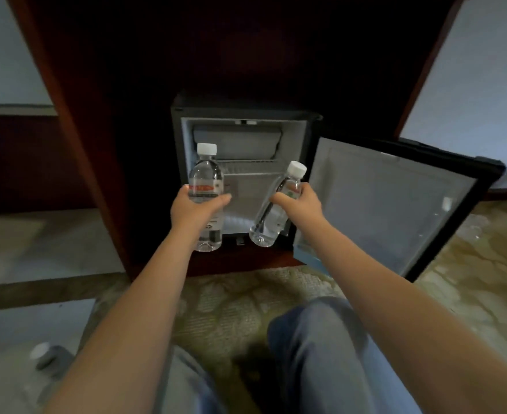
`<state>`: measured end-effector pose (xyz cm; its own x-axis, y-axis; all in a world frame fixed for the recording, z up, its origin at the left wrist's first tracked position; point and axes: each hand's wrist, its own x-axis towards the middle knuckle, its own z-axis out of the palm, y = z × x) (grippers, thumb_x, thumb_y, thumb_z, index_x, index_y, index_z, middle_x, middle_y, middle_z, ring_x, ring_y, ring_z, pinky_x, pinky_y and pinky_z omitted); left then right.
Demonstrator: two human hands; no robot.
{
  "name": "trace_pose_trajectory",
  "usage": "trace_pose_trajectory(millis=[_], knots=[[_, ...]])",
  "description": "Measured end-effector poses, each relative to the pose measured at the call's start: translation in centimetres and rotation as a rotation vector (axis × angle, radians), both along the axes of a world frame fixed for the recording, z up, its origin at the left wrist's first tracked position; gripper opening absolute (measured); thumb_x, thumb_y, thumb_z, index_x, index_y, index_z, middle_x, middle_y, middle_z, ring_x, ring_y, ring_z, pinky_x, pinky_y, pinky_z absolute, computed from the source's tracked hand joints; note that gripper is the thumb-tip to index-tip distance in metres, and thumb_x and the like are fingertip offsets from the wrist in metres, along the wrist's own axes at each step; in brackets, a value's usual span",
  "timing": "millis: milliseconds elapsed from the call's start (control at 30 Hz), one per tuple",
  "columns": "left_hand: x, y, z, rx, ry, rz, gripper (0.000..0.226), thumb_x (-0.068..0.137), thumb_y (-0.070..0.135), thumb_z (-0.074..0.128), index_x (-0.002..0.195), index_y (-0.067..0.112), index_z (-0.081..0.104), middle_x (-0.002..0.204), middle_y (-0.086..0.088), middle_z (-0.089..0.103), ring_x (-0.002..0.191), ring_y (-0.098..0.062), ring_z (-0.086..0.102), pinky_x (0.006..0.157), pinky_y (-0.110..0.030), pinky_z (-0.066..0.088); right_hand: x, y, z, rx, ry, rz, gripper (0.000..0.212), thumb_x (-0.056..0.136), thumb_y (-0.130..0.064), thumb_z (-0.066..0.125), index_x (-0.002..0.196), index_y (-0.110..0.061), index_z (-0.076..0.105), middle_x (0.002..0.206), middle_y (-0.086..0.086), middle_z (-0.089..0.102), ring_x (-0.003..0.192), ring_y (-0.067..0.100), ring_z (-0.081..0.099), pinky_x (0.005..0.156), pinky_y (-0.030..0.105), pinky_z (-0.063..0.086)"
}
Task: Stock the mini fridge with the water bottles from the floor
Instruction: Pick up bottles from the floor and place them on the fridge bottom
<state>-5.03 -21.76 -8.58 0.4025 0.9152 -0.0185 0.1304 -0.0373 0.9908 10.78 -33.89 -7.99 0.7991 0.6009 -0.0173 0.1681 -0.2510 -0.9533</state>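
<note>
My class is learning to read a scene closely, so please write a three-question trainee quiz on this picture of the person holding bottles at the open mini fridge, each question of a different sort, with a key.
1. True or false: the mini fridge door is shut.
2. Multiple choice: the bottle in the left hand is (A) upright, (B) lying flat, (C) upside down.
3. Fill in: the bottle in the right hand tilts with its white ____ towards the door.

Key
1. False: the door stands open to the right.
2. A: the left bottle is upright, cap up.
3. Cap: the right bottle leans, cap upper right.
</note>
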Motion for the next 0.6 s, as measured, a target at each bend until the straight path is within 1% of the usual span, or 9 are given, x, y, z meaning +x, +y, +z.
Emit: trace_pose_trajectory(millis=[67,133,200,267,333,367,467,500,600], knots=[[-0.1,2.7,-1.4,0.010,0.042,0.045,0.049,0.066,0.031,0.083,0.106,0.017,0.059,0.104,-0.001,0.066,0.098,-0.019,0.062,0.084,-0.034,0.049,0.7,2.7,-1.0,-0.038,-0.005,0.025,0.046,0.079,-0.031,0.070,0.118,-0.021,0.046,0.102,-0.005,0.053,0.083,0.010,0.054,0.068,0.029,0.044],[0.7,5.4,-2.6,0.011,0.092,0.085,0.061,0.062,0.036,0.085,0.114,0.017,0.059,0.113,-0.002,0.065,0.106,-0.021,0.061,0.093,-0.039,0.049,1.9,5.6,-2.2,-0.062,-0.017,0.048,0.047,0.079,-0.029,0.070,0.118,-0.020,0.046,0.103,-0.003,0.053,0.078,0.008,0.053,0.068,0.029,0.045],[2.1,8.0,-4.1,-0.006,0.102,0.117,0.067,0.059,0.038,0.086,0.116,0.018,0.059,0.114,-0.002,0.065,0.107,-0.022,0.061,0.095,-0.043,0.050,3.5,8.3,-3.6,-0.098,-0.030,0.079,0.056,0.078,-0.029,0.071,0.126,-0.018,0.046,0.109,-0.001,0.053,0.085,0.013,0.054,0.071,0.031,0.043],[4.0,10.2,-5.6,-0.001,0.115,0.145,0.066,0.058,0.037,0.086,0.115,0.018,0.060,0.114,-0.003,0.066,0.106,-0.022,0.062,0.095,-0.043,0.050,5.4,10.9,-5.3,-0.126,-0.033,0.098,0.065,0.075,-0.030,0.073,0.132,-0.020,0.044,0.117,0.000,0.055,0.098,0.019,0.055,0.074,0.032,0.043],[6.0,12.0,-7.0,0.003,0.135,0.141,0.059,0.060,0.035,0.086,0.111,0.018,0.061,0.112,-0.002,0.066,0.104,-0.019,0.061,0.093,-0.037,0.050,7.1,13.3,-7.0,-0.133,-0.008,0.110,0.069,0.072,-0.031,0.074,0.133,-0.021,0.045,0.121,0.000,0.056,0.104,0.021,0.057,0.076,0.033,0.045],[7.1,12.8,-7.7,-0.001,0.146,0.129,0.053,0.061,0.034,0.085,0.107,0.020,0.061,0.109,0.001,0.066,0.099,-0.017,0.061,0.089,-0.033,0.049,8.0,14.4,-8.0,-0.148,-0.010,0.114,0.069,0.070,-0.032,0.075,0.131,-0.020,0.046,0.119,0.001,0.058,0.104,0.021,0.058,0.076,0.032,0.046],[9.8,14.7,-10.5,-0.038,0.161,0.072,0.041,0.062,0.032,0.085,0.094,0.025,0.061,0.093,0.009,0.064,0.087,-0.010,0.059,0.077,-0.027,0.045,10.1,17.1,-11.0,-0.167,-0.033,0.142,0.067,0.060,-0.040,0.074,0.120,-0.018,0.053,0.109,-0.001,0.063,0.099,0.018,0.062,0.071,0.027,0.045],[10.5,15.3,-11.6,-0.033,0.166,0.049,0.040,0.061,0.033,0.086,0.093,0.026,0.062,0.091,0.010,0.065,0.087,-0.009,0.061,0.075,-0.026,0.047,10.5,17.8,-12.0,-0.156,-0.026,0.143,0.064,0.060,-0.039,0.073,0.117,-0.018,0.053,0.107,-0.003,0.063,0.097,0.015,0.062,0.071,0.027,0.045],[12.4,16.8,-14.2,-0.024,0.182,0.016,0.041,0.059,0.032,0.087,0.092,0.027,0.064,0.091,0.008,0.069,0.088,-0.010,0.066,0.077,-0.025,0.051,11.8,19.2,-15.5,-0.121,0.028,0.121,0.048,0.068,-0.031,0.073,0.110,-0.018,0.055,0.097,-0.005,0.063,0.088,0.009,0.061,0.068,0.028,0.044]])
